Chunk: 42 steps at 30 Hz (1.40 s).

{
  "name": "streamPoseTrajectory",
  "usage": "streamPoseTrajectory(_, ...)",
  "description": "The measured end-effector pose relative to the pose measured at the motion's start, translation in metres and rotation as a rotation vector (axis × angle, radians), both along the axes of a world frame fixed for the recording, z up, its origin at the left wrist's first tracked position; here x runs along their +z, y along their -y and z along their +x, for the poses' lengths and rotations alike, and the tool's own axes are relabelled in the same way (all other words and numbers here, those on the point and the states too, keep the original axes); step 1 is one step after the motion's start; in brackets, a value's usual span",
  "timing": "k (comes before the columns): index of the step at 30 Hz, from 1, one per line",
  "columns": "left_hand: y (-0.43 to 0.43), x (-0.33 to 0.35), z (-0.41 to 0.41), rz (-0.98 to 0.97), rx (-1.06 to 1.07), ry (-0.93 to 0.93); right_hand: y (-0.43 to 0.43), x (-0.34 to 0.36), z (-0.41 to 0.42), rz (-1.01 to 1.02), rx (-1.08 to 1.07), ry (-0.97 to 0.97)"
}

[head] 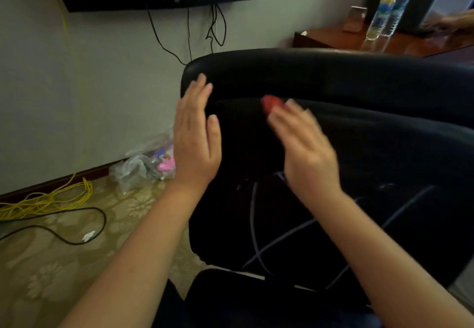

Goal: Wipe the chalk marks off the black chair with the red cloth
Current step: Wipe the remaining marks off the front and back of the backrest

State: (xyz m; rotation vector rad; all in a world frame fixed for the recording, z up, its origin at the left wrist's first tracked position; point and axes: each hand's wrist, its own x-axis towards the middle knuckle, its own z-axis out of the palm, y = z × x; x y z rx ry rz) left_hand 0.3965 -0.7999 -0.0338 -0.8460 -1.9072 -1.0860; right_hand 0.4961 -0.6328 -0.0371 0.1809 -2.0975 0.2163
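Right fingers (288, 118) straight, on red cloth (271, 102)

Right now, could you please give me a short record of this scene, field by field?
chair: black, in front of the person
chalk marks: pale crossing lines low on the chair, not yet wiped
cloth: red, only a bit shows past the right fingertips
right hand: blurred, over the cloth, grip hidden
left hand: fingers straight, holds nothing, by the chair's left edge
floor: yellow cable, bag
desk: two bottles
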Motion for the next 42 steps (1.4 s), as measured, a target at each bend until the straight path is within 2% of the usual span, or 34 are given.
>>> streamPoseTrajectory(3, -0.017, -0.007, -0.002, -0.104, 0.056, -0.004, -0.007, 0.025, -0.009, -0.239, -0.194, -0.091)
streamPoseTrajectory(4, -0.019, -0.010, -0.003, -0.113, 0.079, -0.001, 0.000, 0.026, -0.013, -0.259, -0.208, -0.099)
streamPoseTrajectory(6, -0.020, -0.012, -0.006, -0.121, 0.103, -0.010, 0.021, 0.010, -0.020, -0.201, -0.150, -0.078)
streamPoseTrajectory(9, -0.022, -0.013, -0.007, -0.134, 0.110, -0.029, 0.043, -0.025, -0.011, -0.046, 0.025, 0.052)
streamPoseTrajectory(12, -0.022, -0.014, -0.006, -0.134, 0.120, -0.038, 0.020, -0.033, 0.009, 0.041, 0.095, 0.118)
streamPoseTrajectory(17, -0.023, -0.013, -0.004, -0.128, 0.124, -0.033, -0.038, -0.001, 0.030, -0.242, -0.190, -0.120)
streamPoseTrajectory(20, -0.023, -0.015, -0.002, -0.125, 0.140, -0.032, -0.019, 0.002, 0.021, -0.366, -0.258, -0.199)
streamPoseTrajectory(22, -0.023, -0.016, -0.003, -0.122, 0.142, -0.025, 0.009, -0.004, 0.005, -0.339, -0.219, -0.161)
streamPoseTrajectory(25, -0.022, -0.016, -0.003, -0.132, 0.146, -0.033, 0.045, -0.012, -0.013, -0.200, -0.055, 0.007)
streamPoseTrajectory(27, -0.021, -0.015, -0.004, -0.136, 0.146, -0.035, 0.048, -0.015, -0.012, -0.069, 0.056, 0.134)
streamPoseTrajectory(29, -0.021, -0.016, -0.003, -0.138, 0.140, -0.036, 0.028, -0.015, -0.001, 0.005, 0.075, 0.168)
streamPoseTrajectory(34, -0.025, -0.017, -0.001, -0.123, 0.152, -0.038, -0.048, -0.022, 0.050, -0.223, -0.229, -0.144)
streamPoseTrajectory(36, -0.027, -0.017, 0.000, -0.121, 0.164, -0.043, -0.052, -0.023, 0.055, -0.402, -0.324, -0.284)
streamPoseTrajectory(38, -0.028, -0.018, 0.001, -0.121, 0.174, -0.041, -0.032, -0.019, 0.040, -0.495, -0.371, -0.346)
streamPoseTrajectory(40, -0.028, -0.018, 0.001, -0.128, 0.177, -0.040, 0.001, -0.017, 0.016, -0.417, -0.284, -0.264)
streamPoseTrajectory(42, -0.027, -0.017, 0.000, -0.138, 0.173, -0.052, 0.029, -0.020, 0.000, -0.246, -0.143, -0.094)
